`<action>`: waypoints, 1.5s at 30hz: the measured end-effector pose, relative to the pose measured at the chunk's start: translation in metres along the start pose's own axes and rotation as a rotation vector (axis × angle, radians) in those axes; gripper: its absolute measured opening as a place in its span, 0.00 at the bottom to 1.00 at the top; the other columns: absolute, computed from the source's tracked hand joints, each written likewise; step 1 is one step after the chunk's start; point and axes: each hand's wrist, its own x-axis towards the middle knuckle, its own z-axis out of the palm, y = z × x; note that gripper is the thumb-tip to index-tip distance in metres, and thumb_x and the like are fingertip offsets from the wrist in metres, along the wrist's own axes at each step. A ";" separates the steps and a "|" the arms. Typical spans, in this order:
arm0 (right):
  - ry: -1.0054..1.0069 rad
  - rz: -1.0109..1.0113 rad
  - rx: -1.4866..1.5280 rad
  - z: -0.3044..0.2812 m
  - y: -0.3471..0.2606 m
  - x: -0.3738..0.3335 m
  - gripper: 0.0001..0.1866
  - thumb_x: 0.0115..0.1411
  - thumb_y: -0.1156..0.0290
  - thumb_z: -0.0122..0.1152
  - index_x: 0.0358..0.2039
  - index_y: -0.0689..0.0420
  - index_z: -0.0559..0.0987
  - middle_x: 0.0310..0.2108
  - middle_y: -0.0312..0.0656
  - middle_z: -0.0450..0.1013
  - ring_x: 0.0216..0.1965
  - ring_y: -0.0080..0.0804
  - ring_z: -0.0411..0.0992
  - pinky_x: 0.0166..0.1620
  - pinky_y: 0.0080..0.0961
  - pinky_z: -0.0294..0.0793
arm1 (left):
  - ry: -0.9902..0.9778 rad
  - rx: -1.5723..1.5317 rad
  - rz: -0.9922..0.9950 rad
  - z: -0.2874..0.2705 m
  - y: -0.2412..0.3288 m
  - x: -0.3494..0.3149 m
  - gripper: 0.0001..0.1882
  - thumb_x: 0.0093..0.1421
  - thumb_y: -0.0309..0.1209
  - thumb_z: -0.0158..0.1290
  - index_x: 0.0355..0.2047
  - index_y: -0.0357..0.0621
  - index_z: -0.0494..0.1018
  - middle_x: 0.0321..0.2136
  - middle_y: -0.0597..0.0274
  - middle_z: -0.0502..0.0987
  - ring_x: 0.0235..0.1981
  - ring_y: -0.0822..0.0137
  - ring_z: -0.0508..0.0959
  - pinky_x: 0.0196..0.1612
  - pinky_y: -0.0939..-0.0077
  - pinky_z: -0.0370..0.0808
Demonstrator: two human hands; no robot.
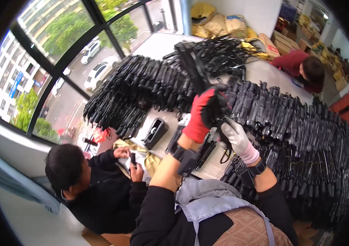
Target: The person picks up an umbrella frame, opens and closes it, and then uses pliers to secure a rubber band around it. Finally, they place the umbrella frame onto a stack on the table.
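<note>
In front of me, above the table, my left hand [201,117] in a red and black glove is closed around a folded black umbrella frame [195,67], its long ribs pointing up and away. My right hand [239,141], in a white glove, grips the lower end near the handle, where a black strap loop [226,156] hangs down. The gloves partly hide the grip. Below and left of my hands, a black tape dispenser [156,133] rests on the table.
Piles of similar black umbrella frames [305,131] cover the right side; another row [141,82] lies left. A seated co-worker [96,184] at left handles a small black piece. Another person [301,69] is at the far right. Yellow sacks [228,25] stand behind the table [260,69].
</note>
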 end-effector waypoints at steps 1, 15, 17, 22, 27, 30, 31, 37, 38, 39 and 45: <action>0.027 0.013 -0.010 0.006 0.004 0.002 0.23 0.65 0.51 0.52 0.41 0.62 0.71 0.22 0.34 0.69 0.20 0.16 0.66 0.24 0.16 0.66 | 0.033 0.028 -0.021 0.001 0.003 -0.001 0.21 0.64 0.40 0.50 0.50 0.37 0.70 0.30 0.64 0.74 0.28 0.68 0.75 0.35 0.68 0.77; 0.434 -1.194 -1.597 -0.051 -0.017 0.074 0.17 0.63 0.72 0.50 0.51 0.67 0.70 0.49 0.51 0.71 0.54 0.47 0.66 0.55 0.40 0.65 | 0.041 0.158 0.363 0.063 -0.012 0.067 0.25 0.56 0.37 0.59 0.48 0.38 0.65 0.28 0.58 0.75 0.31 0.66 0.77 0.30 0.70 0.76; 0.440 -1.203 -1.474 -0.048 0.002 0.079 0.18 0.62 0.73 0.51 0.51 0.67 0.70 0.49 0.51 0.70 0.53 0.48 0.67 0.55 0.40 0.65 | 0.062 0.062 0.305 0.050 -0.016 0.070 0.24 0.55 0.37 0.60 0.47 0.38 0.66 0.29 0.58 0.75 0.33 0.66 0.77 0.31 0.70 0.75; 0.399 -0.986 -1.445 -0.076 0.007 0.069 0.21 0.60 0.74 0.53 0.53 0.66 0.68 0.50 0.53 0.69 0.53 0.51 0.67 0.55 0.41 0.65 | 0.192 0.712 0.566 0.076 0.000 0.036 0.19 0.56 0.39 0.60 0.40 0.37 0.70 0.27 0.59 0.76 0.30 0.68 0.77 0.31 0.71 0.74; 0.264 -0.558 0.006 -0.014 -0.003 0.046 0.16 0.66 0.68 0.49 0.50 0.63 0.70 0.45 0.48 0.70 0.46 0.41 0.69 0.49 0.31 0.67 | 0.328 0.894 0.444 0.095 0.013 0.011 0.17 0.57 0.38 0.60 0.37 0.37 0.71 0.27 0.61 0.77 0.29 0.74 0.76 0.34 0.75 0.73; 0.489 -1.171 -1.197 -0.026 0.012 0.066 0.18 0.69 0.58 0.46 0.35 0.61 0.73 0.27 0.34 0.69 0.27 0.20 0.65 0.30 0.22 0.64 | 0.287 0.862 0.472 0.078 0.011 0.010 0.20 0.57 0.37 0.61 0.43 0.37 0.70 0.29 0.63 0.77 0.31 0.73 0.75 0.37 0.76 0.73; 0.441 -0.907 -0.859 -0.016 0.015 0.056 0.16 0.68 0.60 0.46 0.34 0.61 0.73 0.24 0.33 0.68 0.24 0.19 0.64 0.27 0.21 0.62 | 0.193 0.783 0.342 0.063 0.005 0.010 0.21 0.56 0.36 0.60 0.46 0.37 0.70 0.34 0.61 0.77 0.34 0.72 0.75 0.40 0.76 0.73; 0.083 -0.239 -0.088 -0.078 0.033 -0.058 0.24 0.63 0.50 0.54 0.36 0.64 0.73 0.16 0.32 0.65 0.12 0.18 0.59 0.17 0.16 0.54 | 0.459 0.137 0.449 -0.015 0.119 0.030 0.42 0.55 0.55 0.58 0.62 0.43 0.60 0.55 0.48 0.67 0.58 0.56 0.66 0.55 0.58 0.68; 0.037 -0.188 -0.138 -0.089 0.041 -0.083 0.27 0.62 0.48 0.54 0.36 0.65 0.73 0.16 0.32 0.65 0.13 0.19 0.60 0.17 0.16 0.55 | 0.457 0.135 0.443 -0.014 0.127 0.042 0.42 0.55 0.55 0.58 0.62 0.43 0.60 0.55 0.48 0.67 0.58 0.56 0.66 0.55 0.58 0.68; -0.013 -0.135 -0.188 -0.097 0.048 -0.103 0.29 0.61 0.45 0.54 0.36 0.65 0.73 0.16 0.33 0.65 0.13 0.19 0.60 0.17 0.16 0.56 | 0.349 0.049 0.365 -0.014 0.134 0.052 0.40 0.55 0.58 0.56 0.58 0.42 0.63 0.48 0.51 0.71 0.50 0.59 0.70 0.49 0.61 0.70; 0.176 0.008 0.011 -0.057 0.058 -0.128 0.23 0.66 0.54 0.49 0.39 0.66 0.74 0.18 0.35 0.69 0.15 0.19 0.63 0.18 0.17 0.60 | -0.037 0.063 0.124 -0.015 0.119 0.090 0.29 0.57 0.56 0.55 0.44 0.43 0.70 0.28 0.63 0.76 0.28 0.68 0.75 0.34 0.72 0.73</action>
